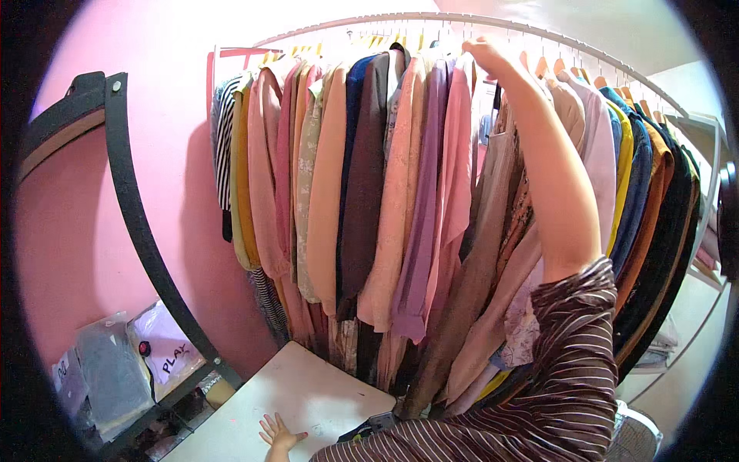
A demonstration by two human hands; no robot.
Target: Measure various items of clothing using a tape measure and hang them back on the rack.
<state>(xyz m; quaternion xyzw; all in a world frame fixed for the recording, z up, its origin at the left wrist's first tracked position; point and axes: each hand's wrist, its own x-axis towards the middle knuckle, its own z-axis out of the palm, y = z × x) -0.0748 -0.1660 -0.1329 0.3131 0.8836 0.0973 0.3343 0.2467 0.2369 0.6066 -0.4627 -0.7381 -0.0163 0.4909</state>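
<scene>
My right hand (484,55) is raised to the top of a clothes rack, its fingers curled around the top of a hanger just below the metal rail (531,29). Bright light washes out the hanger itself. Left of that hand hangs a pink long-sleeved garment (459,150); below it hangs a grey-brown garment (488,202), slanting down to the left. My bare forearm crosses in front of several garments. At the bottom, my left hand (280,433) rests with spread fingers on a white tabletop (300,387), holding nothing.
Garments crowd the rail, among them a purple one (427,190) and a yellow one (622,173). A black frame (144,242) stands at left, near plastic-wrapped packets (112,369). A dark object (369,424) sits at the table's edge. A white fan (635,433) is lower right.
</scene>
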